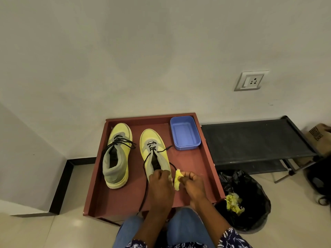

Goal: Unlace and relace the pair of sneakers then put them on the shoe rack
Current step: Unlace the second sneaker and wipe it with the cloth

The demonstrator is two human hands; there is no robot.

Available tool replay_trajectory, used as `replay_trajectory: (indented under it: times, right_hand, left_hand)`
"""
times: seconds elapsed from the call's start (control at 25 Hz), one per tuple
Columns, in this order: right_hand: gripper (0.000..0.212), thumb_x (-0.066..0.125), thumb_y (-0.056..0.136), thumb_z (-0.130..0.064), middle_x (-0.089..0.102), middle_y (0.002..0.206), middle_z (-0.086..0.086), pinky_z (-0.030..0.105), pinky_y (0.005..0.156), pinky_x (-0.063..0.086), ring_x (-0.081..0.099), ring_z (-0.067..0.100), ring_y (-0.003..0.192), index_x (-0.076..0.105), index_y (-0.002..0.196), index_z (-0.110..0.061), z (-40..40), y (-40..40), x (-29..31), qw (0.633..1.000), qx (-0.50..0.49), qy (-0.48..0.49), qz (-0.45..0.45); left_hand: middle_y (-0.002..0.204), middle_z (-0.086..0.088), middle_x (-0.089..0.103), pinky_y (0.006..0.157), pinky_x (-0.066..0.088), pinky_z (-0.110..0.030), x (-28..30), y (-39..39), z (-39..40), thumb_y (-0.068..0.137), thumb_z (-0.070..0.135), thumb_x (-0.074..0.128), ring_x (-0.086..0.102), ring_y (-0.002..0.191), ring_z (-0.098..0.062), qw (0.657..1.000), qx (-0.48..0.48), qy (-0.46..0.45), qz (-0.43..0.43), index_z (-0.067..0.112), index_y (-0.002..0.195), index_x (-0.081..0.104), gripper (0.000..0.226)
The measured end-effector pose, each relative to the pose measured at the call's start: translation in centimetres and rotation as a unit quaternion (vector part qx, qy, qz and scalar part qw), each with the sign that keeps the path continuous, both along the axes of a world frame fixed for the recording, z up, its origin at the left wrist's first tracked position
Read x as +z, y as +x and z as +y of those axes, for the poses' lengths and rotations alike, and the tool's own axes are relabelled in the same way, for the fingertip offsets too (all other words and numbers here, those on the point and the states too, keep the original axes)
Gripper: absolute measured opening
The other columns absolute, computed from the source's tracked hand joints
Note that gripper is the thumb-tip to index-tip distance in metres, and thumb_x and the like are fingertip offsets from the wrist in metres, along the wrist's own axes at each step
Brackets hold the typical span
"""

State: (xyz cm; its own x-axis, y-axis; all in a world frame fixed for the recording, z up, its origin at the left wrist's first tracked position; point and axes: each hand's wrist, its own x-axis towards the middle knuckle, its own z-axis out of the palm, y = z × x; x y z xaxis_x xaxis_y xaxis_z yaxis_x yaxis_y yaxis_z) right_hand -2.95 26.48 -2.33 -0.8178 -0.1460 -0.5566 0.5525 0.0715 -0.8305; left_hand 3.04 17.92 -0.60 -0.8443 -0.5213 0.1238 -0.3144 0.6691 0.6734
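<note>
Two yellow-and-grey sneakers stand side by side, toes toward the wall, inside a shallow reddish-brown tray [202, 169] on the floor.

Left sneaker [117, 154]: black lace threaded through the eyelets, loose ends spilling to both sides near the tongue.

Right sneaker [155, 154]: lace partly undone. Black shoelace [146, 187] remains crossed at the lowest eyelets only; one end trails right toward the blue box, the other runs down the left side of the shoe and off the near edge of the tray.

Left hand [161, 185]: fingers curled over the heel collar of the right sneaker, gripping it.

Right hand [192, 183]: thumb and fingertips pinched together on a crumpled yellow paper wad [177, 179], held just beside the heel of the right sneaker. Whether the wad touches the shoe cannot be told.

Blue plastic box [184, 133]: open-topped, in the far right corner of the tray, beside the toe of the right sneaker.

Black shoe rack [250, 140]: against the wall, immediately right of the tray; top shelf carries no shoes.

Black bin bag [250, 197]: on the floor in front of the rack, mouth open, more crumpled yellow paper [233, 203] at its rim.

Wall socket [250, 80] above the rack. Brown cardboard box [318, 136] at the far right edge.
</note>
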Motion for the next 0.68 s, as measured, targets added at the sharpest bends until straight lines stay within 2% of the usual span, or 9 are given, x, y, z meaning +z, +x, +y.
replay_trajectory:
  times: [0.08, 0.16, 0.28, 0.36, 0.4, 0.48, 0.6, 0.68]
  right_hand:
    - [0.014, 0.058, 0.086, -0.001, 0.071, 0.089, 0.010, 0.022, 0.060, 0.048, 0.062, 0.015, 0.074, 0.068, 0.094, -0.006, 0.5, -0.2, 0.4, 1.000, 0.000, -0.005, 0.009]
    - [0.012, 0.058, 0.086, -0.002, 0.070, 0.086, 0.011, 0.024, 0.060, 0.049, 0.061, 0.016, 0.072, 0.068, 0.091, -0.008, 1.1, -0.2, 0.7, 1.000, -0.001, -0.018, 0.006]
    - [0.013, 0.057, 0.086, -0.001, 0.069, 0.076, 0.008, 0.024, 0.057, 0.049, 0.060, 0.014, 0.066, 0.068, 0.090, -0.008, 2.1, -0.3, 1.1, 1.000, -0.005, -0.030, 0.000]
    - [0.015, 0.056, 0.086, 0.001, 0.068, 0.075, 0.009, 0.021, 0.052, 0.048, 0.059, 0.012, 0.061, 0.069, 0.092, -0.004, 3.0, -0.5, 1.4, 0.999, -0.006, -0.032, 0.001]
    - [0.016, 0.055, 0.086, 0.002, 0.068, 0.075, 0.010, 0.020, 0.050, 0.047, 0.059, 0.012, 0.059, 0.069, 0.093, -0.002, 3.4, -0.5, 1.4, 0.999, -0.005, -0.032, 0.002]
    - [0.017, 0.055, 0.085, 0.003, 0.069, 0.080, 0.014, 0.020, 0.051, 0.047, 0.059, 0.015, 0.062, 0.068, 0.096, 0.000, 4.5, -0.5, 1.4, 0.999, -0.009, -0.035, 0.000]
    - [0.017, 0.054, 0.085, 0.007, 0.067, 0.081, 0.017, 0.022, 0.054, 0.049, 0.056, 0.019, 0.064, 0.068, 0.092, 0.000, 6.1, -0.3, 1.2, 0.998, -0.031, -0.053, -0.010]
    - [0.017, 0.054, 0.085, 0.008, 0.066, 0.080, 0.018, 0.025, 0.057, 0.049, 0.055, 0.021, 0.065, 0.067, 0.092, 0.000, 7.2, 0.0, 0.9, 0.997, -0.044, -0.061, -0.014]
  left_hand:
    - [0.095, -0.012, 0.057, 0.068, 0.042, -0.020, 0.2, -0.6, 0.8, 0.083, -0.005, 0.057, 0.054, 0.083, -0.020, 0.999, -0.006, 0.047, 0.005, -0.001, 0.098, 0.065, 0.017]
    - [0.093, -0.002, 0.051, 0.068, 0.038, -0.015, 0.2, -1.1, 1.4, 0.086, 0.000, 0.055, 0.051, 0.081, -0.014, 0.995, 0.001, 0.098, -0.017, 0.001, 0.102, 0.064, 0.018]
    - [0.082, 0.000, 0.060, 0.062, 0.038, -0.008, 0.1, -1.7, 2.6, 0.084, 0.001, 0.059, 0.056, 0.079, -0.014, 0.980, 0.028, 0.198, -0.026, 0.010, 0.092, 0.065, 0.014]
    - [0.072, 0.004, 0.062, 0.056, 0.042, -0.008, 0.5, -2.1, 3.3, 0.081, -0.003, 0.061, 0.060, 0.072, -0.010, 0.957, 0.052, 0.283, -0.024, 0.020, 0.076, 0.059, 0.024]
    - [0.068, 0.006, 0.060, 0.051, 0.043, -0.008, 0.8, -2.2, 3.7, 0.080, -0.006, 0.061, 0.060, 0.064, -0.002, 0.949, 0.058, 0.310, -0.028, 0.023, 0.071, 0.056, 0.030]
    - [0.063, 0.007, 0.059, 0.045, 0.042, -0.006, 0.8, -2.6, 4.4, 0.080, -0.010, 0.059, 0.058, 0.049, 0.006, 0.937, 0.060, 0.341, -0.042, 0.021, 0.067, 0.055, 0.034]
    - [0.058, 0.005, 0.063, 0.045, 0.045, -0.012, 0.1, -3.2, 5.6, 0.079, -0.011, 0.057, 0.054, 0.041, 0.004, 0.923, 0.076, 0.374, -0.057, 0.019, 0.064, 0.060, 0.034]
    - [0.047, 0.009, 0.061, 0.045, 0.045, -0.014, -0.1, -3.4, 6.7, 0.077, -0.011, 0.056, 0.054, 0.040, 0.002, 0.921, 0.082, 0.374, -0.064, 0.018, 0.061, 0.061, 0.033]
